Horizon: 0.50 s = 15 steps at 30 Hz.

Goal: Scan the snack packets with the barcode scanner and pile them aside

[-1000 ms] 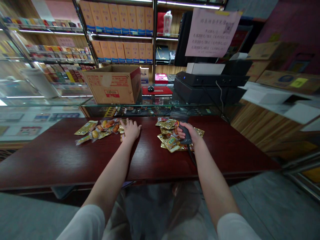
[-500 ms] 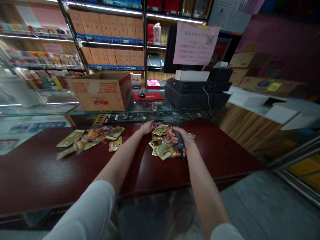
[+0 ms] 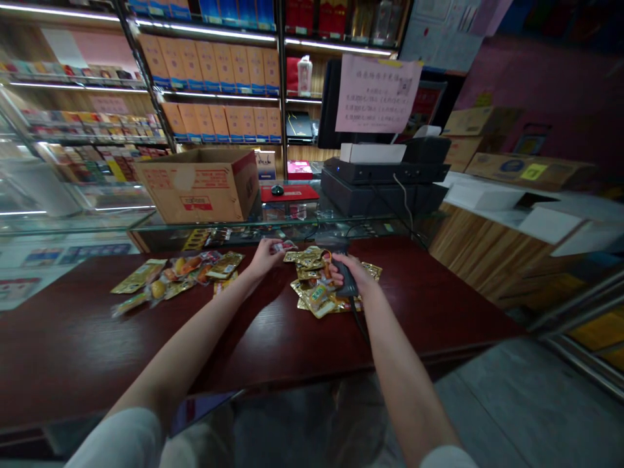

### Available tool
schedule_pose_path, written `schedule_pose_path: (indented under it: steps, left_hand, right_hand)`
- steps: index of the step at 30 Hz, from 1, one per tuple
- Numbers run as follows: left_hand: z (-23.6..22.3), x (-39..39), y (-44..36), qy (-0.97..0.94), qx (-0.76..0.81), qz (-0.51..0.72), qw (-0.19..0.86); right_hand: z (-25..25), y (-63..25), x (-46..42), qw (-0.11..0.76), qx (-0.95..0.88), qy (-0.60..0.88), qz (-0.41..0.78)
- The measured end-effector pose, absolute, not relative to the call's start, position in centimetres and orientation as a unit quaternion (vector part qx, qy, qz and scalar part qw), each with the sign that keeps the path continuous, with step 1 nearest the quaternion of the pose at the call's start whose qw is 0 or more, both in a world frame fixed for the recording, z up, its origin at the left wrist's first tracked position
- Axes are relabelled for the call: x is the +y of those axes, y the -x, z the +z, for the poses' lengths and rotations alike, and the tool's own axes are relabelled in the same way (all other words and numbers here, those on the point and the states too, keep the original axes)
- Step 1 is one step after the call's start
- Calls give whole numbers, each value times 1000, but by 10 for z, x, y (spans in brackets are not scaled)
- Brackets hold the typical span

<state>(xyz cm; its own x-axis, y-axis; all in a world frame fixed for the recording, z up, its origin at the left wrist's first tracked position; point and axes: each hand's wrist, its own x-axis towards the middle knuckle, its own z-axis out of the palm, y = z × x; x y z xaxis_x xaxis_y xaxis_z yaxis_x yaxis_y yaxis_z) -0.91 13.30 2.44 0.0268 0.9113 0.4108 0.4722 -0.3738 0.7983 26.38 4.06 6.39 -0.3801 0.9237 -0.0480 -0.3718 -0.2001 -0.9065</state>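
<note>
My left hand (image 3: 266,255) is closed on a small clear snack packet (image 3: 284,246) with some red on it, held just left of the right-hand pile. My right hand (image 3: 355,273) grips a black handheld barcode scanner (image 3: 347,281), whose cable hangs down toward the table's front edge. Under and beside the scanner lies a heap of gold snack packets (image 3: 316,292), partly hidden by that hand. Further left, a second group of packets (image 3: 180,270), some gold and some clear with brown and yellow food inside, spreads over the dark red table (image 3: 273,344).
Behind the table runs a glass counter (image 3: 234,231) bearing an open cardboard box (image 3: 195,192), a mouse (image 3: 277,190) on a red mat, and a monitor with a paper notice (image 3: 375,94). Cartons (image 3: 531,170) stand at the right. Stocked shelves line the back.
My left hand has moved left, away from the right-hand pile, with a clear packet in its fingers. The right hand still holds the scanner over the pile. The view has tilted slightly.
</note>
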Motion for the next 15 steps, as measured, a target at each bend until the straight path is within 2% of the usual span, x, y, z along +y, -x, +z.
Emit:
schedule_pose_path:
  steps: [5, 7, 10, 15]
  left_hand:
    - [28, 93, 28, -498, 420, 590, 477]
    - [27, 83, 31, -413, 409, 605, 545]
    - [22, 75, 32, -348, 410, 592, 601]
    - [15, 67, 31, -343, 389, 587, 623]
  right_hand:
    - [65, -250, 35, 419, -459, 276, 733]
    - [63, -245, 34, 400, -466, 274, 740]
    - [60, -240, 32, 382, -472, 285, 742]
    - [55, -238, 32, 364, -479, 301, 740]
